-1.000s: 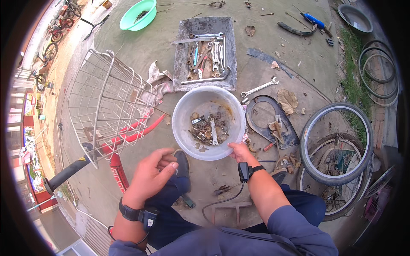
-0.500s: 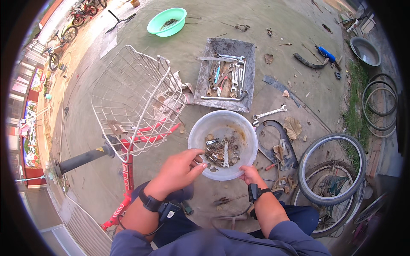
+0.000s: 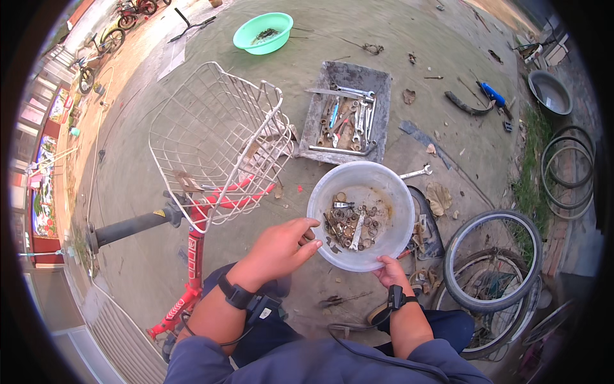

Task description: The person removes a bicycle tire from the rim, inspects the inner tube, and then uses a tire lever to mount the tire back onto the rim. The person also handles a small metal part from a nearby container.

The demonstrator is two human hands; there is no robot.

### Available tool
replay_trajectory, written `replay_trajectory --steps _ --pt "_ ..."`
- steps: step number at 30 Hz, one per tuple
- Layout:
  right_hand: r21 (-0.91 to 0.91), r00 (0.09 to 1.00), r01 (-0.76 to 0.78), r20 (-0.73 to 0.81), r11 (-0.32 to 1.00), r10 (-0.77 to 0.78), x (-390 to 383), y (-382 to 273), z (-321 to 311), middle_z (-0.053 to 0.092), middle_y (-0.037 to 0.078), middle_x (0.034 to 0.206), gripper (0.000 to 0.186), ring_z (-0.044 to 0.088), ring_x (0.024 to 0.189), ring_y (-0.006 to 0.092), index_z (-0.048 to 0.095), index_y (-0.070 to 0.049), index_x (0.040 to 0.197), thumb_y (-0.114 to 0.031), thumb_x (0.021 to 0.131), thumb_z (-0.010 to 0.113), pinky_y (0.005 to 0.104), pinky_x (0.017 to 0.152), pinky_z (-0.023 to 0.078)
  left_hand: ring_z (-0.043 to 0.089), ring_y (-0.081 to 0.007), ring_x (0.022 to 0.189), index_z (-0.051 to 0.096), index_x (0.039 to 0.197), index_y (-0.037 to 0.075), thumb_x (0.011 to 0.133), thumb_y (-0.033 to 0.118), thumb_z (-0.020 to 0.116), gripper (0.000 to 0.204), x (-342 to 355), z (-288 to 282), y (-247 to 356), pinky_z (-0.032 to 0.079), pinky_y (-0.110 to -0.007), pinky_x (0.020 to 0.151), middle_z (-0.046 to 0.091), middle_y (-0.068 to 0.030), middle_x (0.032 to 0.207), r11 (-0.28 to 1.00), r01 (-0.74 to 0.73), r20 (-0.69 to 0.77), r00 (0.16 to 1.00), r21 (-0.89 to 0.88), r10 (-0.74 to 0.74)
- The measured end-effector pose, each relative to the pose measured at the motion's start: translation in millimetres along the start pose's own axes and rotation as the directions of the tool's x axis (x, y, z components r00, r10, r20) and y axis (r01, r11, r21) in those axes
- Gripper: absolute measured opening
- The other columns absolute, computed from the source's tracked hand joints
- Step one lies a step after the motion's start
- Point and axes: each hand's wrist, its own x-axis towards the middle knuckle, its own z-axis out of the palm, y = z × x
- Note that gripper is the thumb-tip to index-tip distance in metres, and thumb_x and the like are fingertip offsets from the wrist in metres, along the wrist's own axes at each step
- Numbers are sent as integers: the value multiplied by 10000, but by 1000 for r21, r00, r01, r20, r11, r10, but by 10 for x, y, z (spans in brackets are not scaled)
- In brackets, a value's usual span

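Observation:
A translucent white plastic basin (image 3: 400, 192) is in front of me, slightly tilted. Small rusty nuts, washers and bolts (image 3: 339, 225) lie in it, with a short silver wrench (image 3: 358, 230) on top. My right hand (image 3: 389, 272) grips the basin's near right rim, thumb over the edge. Beside the left rim is my left hand (image 3: 281, 249), thumb and index finger apart and nothing visible between them; its other fingers are curled and partly hidden. Just beyond the basin stands a grey rectangular tray (image 3: 376, 80) of wrenches and pliers.
On the left, a red bicycle frame (image 3: 195, 256) carries a white wire basket (image 3: 211, 141). A loose wrench (image 3: 419, 171) lies right of the basin. Bicycle wheels (image 3: 492, 261) are stacked at right. Farther off are a green basin (image 3: 263, 46) and a blue tool (image 3: 491, 95).
The basin has moved right with my right hand on its rim, now partly covering the loose wrench. My left hand has shifted slightly right. The whole view has also shifted a little.

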Motion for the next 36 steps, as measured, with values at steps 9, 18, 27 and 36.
replay_trajectory --steps 9,18,27,36 --pt "181 993 94 -84 979 -80 -77 -329 -265 666 131 1256 473 678 1166 326 531 -43 1365 -21 903 630 491 951 615 751 -290 893 635 1267 25 953 237 727 390 -2 26 -21 589 -405 777 742 -145 1020 999 -33 0 999 20 33" --pt "376 957 276 -195 884 -216 132 -783 -605 683 142 1168 341 706 1079 338 556 -35 1241 -18 910 638 478 912 636 733 -325 905 639 1257 41 952 256 725 382 9 65 -43 577 -425 776 735 -149 1008 999 -24 22 999 27 23" --pt "570 897 428 -360 701 -255 436 -1320 -876 687 163 1096 301 725 1017 363 555 6 1191 30 901 630 528 917 646 736 -315 889 644 1250 44 943 242 735 377 48 105 25 578 -423 770 729 -156 1015 998 -21 32 999 58 20" --pt "572 846 514 -460 640 -268 759 -1674 -1021 671 189 1098 240 709 1039 382 545 57 1134 1 919 636 517 945 644 755 -271 878 638 1272 30 937 204 740 390 73 140 9 594 -381 767 740 -147 1017 996 9 47 999 90 -13"
